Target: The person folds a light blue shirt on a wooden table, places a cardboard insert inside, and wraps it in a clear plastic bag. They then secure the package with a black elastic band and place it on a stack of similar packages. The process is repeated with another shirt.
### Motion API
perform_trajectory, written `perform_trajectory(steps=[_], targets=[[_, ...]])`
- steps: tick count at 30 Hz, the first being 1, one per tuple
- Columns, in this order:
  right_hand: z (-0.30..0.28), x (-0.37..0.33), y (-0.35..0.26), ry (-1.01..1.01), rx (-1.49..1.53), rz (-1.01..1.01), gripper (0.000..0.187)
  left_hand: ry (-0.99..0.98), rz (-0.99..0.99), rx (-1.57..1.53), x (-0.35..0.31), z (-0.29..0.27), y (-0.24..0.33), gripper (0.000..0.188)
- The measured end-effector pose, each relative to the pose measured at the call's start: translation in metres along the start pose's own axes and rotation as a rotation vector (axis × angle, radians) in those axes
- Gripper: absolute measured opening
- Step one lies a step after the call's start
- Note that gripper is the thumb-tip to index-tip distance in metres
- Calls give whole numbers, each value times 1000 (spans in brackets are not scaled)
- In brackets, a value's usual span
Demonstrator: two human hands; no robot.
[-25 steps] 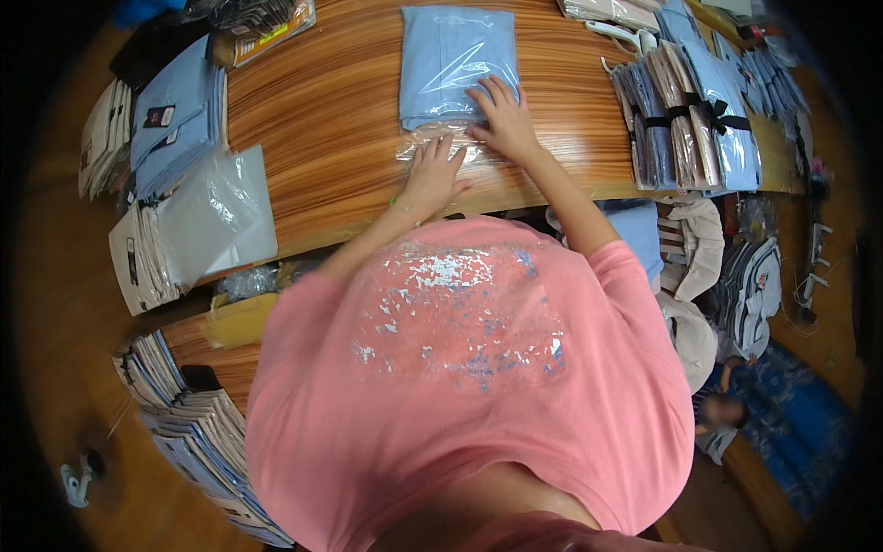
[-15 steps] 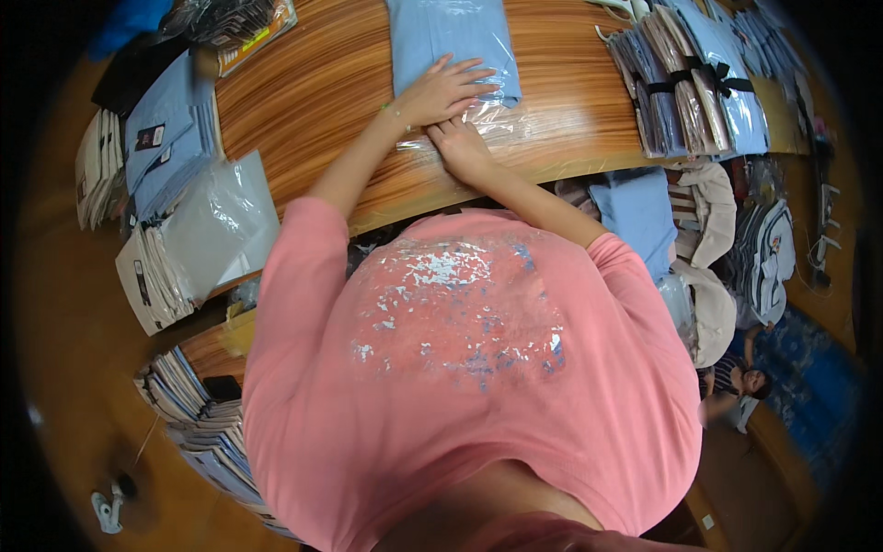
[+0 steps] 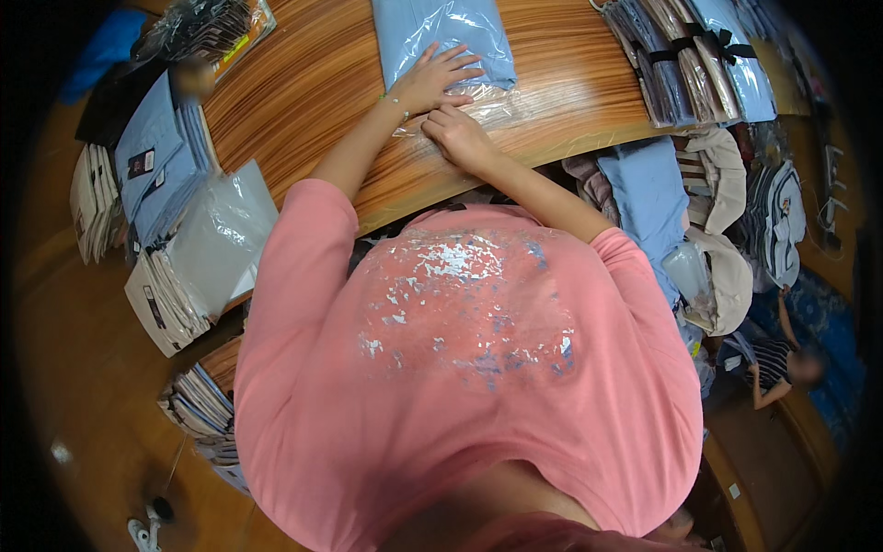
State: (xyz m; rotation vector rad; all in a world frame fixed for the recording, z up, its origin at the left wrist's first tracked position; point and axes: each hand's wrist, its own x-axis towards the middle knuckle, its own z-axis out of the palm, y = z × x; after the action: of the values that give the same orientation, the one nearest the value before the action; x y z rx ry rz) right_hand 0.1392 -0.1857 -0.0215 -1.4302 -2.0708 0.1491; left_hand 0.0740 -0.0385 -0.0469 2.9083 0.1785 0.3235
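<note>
Blue bagged shirt (image 3: 446,32), left hand (image 3: 430,81) flat, right hand (image 3: 460,136) pinching plastic

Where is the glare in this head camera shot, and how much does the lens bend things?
Head view: glare streaks the clear plastic bag under the left hand and right hand; the wooden table edge bows strongly; corners fall to black; the folded blue shirt stays fairly sharp.
</note>
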Motion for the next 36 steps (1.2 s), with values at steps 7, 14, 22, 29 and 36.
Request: perform_trajectory(steps=[7,14,22,29,36], targets=[[-1,-9,-6,-46,22,-26,13,5,-17,30,1,-2,2,57],[-46,-47,-27,-270,133,-191,18,18,-18,10,-2,-3,4,57],[-88,-28,28,190,-184,119,11,-33,-21,-25,3,-8,6,57],[-82,-36,46,-315,-201,159,14,-62,-43,-64,7,-21,12,55],[-83,-47,38,-215,-451,20,18,-40,-25,-41,16,-19,17,56]])
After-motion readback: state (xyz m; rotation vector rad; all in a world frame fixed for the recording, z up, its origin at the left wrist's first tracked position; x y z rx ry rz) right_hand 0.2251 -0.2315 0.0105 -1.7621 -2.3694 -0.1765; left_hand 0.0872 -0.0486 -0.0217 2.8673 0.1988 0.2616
